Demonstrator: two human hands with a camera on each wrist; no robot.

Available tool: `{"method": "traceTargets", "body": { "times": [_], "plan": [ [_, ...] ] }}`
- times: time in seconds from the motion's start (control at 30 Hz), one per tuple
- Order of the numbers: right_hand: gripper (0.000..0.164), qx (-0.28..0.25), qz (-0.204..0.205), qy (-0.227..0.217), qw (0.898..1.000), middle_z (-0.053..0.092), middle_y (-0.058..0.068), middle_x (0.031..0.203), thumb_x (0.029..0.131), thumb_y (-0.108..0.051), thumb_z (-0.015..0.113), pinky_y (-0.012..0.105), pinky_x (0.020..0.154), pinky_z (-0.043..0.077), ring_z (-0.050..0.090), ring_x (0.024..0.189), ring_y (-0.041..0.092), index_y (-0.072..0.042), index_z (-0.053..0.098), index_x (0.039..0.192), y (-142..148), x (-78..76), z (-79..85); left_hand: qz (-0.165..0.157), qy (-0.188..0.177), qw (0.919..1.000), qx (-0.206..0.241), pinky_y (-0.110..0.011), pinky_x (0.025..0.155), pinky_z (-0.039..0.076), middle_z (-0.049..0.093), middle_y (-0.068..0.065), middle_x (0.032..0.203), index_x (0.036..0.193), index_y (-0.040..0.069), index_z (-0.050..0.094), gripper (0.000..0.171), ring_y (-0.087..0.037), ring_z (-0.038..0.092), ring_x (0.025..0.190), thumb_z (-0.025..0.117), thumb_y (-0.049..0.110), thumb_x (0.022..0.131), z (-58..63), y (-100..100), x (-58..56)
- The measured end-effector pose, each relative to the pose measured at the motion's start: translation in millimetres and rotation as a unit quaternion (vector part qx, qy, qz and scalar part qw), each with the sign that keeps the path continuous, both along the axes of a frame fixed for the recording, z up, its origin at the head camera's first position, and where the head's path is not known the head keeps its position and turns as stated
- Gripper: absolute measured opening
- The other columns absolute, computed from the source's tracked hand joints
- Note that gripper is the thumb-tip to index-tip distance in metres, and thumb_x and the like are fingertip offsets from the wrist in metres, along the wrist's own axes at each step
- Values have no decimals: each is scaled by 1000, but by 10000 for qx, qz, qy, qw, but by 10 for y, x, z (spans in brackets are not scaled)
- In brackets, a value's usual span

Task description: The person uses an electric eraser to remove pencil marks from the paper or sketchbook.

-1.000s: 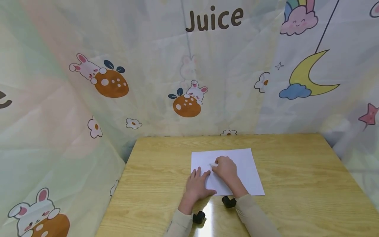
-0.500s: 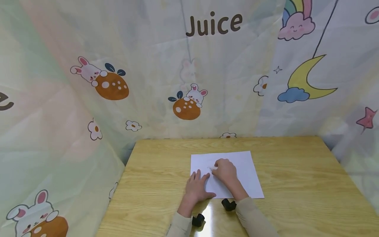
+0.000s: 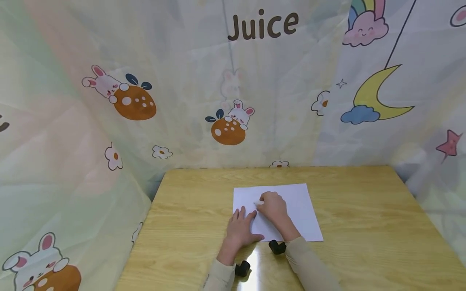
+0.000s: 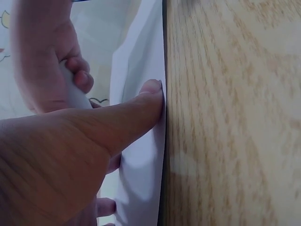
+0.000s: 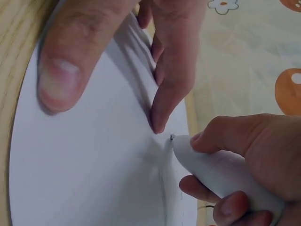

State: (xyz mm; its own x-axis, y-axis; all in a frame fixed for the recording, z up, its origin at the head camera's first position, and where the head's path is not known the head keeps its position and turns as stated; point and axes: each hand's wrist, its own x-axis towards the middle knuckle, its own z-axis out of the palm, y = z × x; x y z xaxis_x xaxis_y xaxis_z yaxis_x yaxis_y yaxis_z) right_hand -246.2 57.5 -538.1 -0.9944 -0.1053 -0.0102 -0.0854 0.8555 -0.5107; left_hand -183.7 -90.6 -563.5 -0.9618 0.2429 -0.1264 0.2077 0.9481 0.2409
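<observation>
A sheet of white paper (image 3: pixel 302 218) lies on the wooden table. My left hand (image 3: pixel 240 231) rests flat on its lower left part, fingers spread; in the left wrist view the thumb (image 4: pixel 131 120) presses near the paper's edge. My right hand (image 3: pixel 274 207) grips a thick white tool (image 5: pixel 225 172) with a tapered end and a small dark tip. That tip meets the paper just beyond a left fingertip. A thin grey line (image 5: pixel 162 190) runs on the paper near the tip; whether it is drawn or cut, I cannot tell.
Black wrist-worn pieces (image 3: pixel 278 247) sit by both sleeves. The wooden table (image 3: pixel 367 226) extends on both sides of the paper. Behind and to the left hangs a printed cloth (image 3: pixel 182 101) with rabbits, oranges and flowers.
My right hand has moved slightly left across the paper with the white tool in it. The left hand stays in place on the sheet. The head view has shifted a little.
</observation>
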Motion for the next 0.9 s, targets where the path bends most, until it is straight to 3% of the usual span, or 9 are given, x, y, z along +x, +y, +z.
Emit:
{"method": "traceTargets", "body": {
  "times": [0.2,0.33,0.73,0.9],
  "plan": [
    [21,44,-56,-162,9998,71,6,83,73,-20,78,36,53,51,59,62,18,-7,76,89,-11,27,-13,4,-76,9999,100,-54,104,33,35,-22,150,142,21,51,85,-42,32,136,76,62,71,-16,-23,14],
    [22,26,-31,-25,10000,71,7,85,73,-20,77,39,54,52,62,64,19,-6,76,90,9,-8,-25,4,-11,9998,209,-55,104,33,35,-23,150,142,21,51,85,-42,31,136,76,61,71,-21,0,4],
    [20,13,80,-107,9999,70,6,82,74,-22,78,37,54,51,60,63,19,-7,76,87,22,-57,40,26,61,9998,195,-56,103,34,35,-23,149,141,20,52,84,-43,32,136,78,59,71,31,17,-34],
    [21,103,38,-166,9998,70,6,83,74,-21,78,38,54,51,60,63,19,-7,76,89,17,-33,8,11,-19,9999,170,-55,104,33,34,-22,150,142,21,51,85,-42,31,137,77,60,72,-3,11,-19]
  ]
}}
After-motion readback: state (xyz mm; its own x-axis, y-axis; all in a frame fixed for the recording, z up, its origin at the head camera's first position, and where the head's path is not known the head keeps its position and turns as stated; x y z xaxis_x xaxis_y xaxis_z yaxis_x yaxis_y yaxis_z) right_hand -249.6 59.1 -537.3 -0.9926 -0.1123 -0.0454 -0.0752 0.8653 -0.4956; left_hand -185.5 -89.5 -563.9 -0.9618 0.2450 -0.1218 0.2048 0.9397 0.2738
